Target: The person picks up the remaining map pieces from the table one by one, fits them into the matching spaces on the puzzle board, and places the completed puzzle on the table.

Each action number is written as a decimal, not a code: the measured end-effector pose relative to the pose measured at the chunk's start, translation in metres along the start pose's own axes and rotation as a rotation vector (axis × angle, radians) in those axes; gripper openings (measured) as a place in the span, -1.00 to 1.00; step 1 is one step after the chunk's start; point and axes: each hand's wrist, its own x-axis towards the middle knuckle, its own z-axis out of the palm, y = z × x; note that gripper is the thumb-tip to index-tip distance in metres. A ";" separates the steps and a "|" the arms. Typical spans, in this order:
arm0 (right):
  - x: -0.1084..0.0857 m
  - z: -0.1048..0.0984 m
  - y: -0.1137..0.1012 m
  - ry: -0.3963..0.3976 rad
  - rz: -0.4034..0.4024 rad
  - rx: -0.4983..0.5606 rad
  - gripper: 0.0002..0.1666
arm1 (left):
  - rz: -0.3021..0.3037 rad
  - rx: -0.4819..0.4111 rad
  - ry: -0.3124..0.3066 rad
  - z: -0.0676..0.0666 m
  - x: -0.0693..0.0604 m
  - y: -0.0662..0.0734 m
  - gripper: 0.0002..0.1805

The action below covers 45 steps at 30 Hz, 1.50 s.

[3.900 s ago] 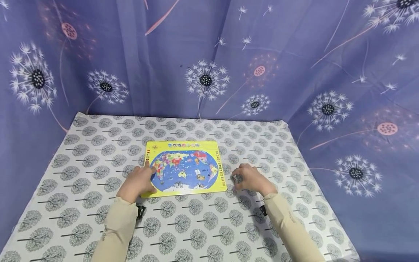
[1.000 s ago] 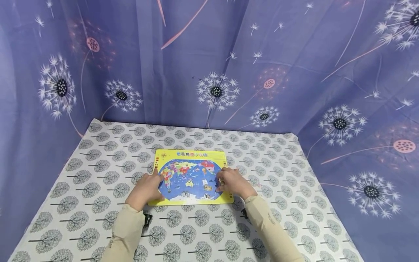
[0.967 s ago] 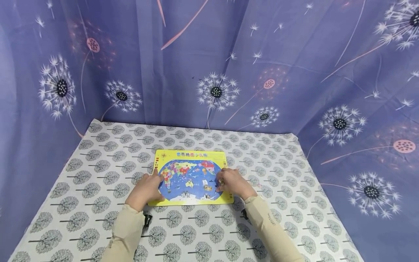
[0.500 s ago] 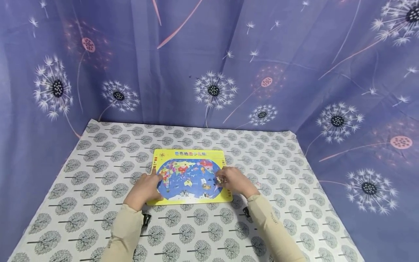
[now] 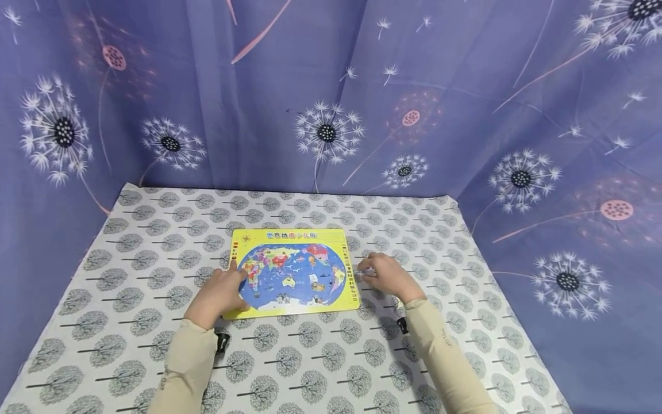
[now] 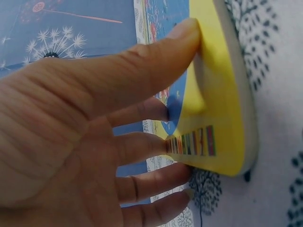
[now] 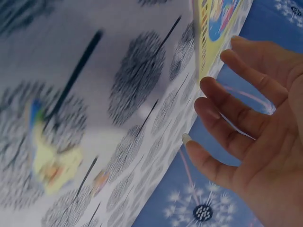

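A world map board [image 5: 289, 276] with a yellow border and a blue oval map lies flat on the table. My left hand [image 5: 219, 293] rests on its left side; in the left wrist view the thumb [image 6: 175, 42] presses on the yellow border and the other fingers lie loosely on or beside the edge. To the right of the board hovers my right hand [image 5: 390, 276], its fingers loosely bent. In the right wrist view that hand [image 7: 255, 123] holds nothing. A blurred, irregular yellow piece [image 7: 57, 165] with a blue end also shows there against the tablecloth.
A white tablecloth [image 5: 289, 362] with grey tree prints covers the table. Purple curtains [image 5: 258, 103] with dandelion prints stand behind it and along both sides. A small orange-pink blurred spot [image 7: 100, 182] shows near the yellow piece in the right wrist view.
My right hand has moved off the map's right side to the right and now hovers beside the board. The left hand has stayed at the board's left edge. The head view has shifted slightly.
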 end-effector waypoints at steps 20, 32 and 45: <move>-0.035 -0.013 0.040 -0.022 0.229 -0.025 -0.39 | 0.022 0.002 -0.020 -0.006 -0.001 0.001 -0.09; -0.044 -0.011 0.064 -0.013 0.263 -0.040 -0.64 | 0.008 0.017 -0.030 -0.007 0.000 0.004 -0.11; -0.043 -0.005 0.072 0.024 0.243 -0.038 -0.83 | 0.006 0.017 -0.026 -0.006 -0.002 0.004 -0.08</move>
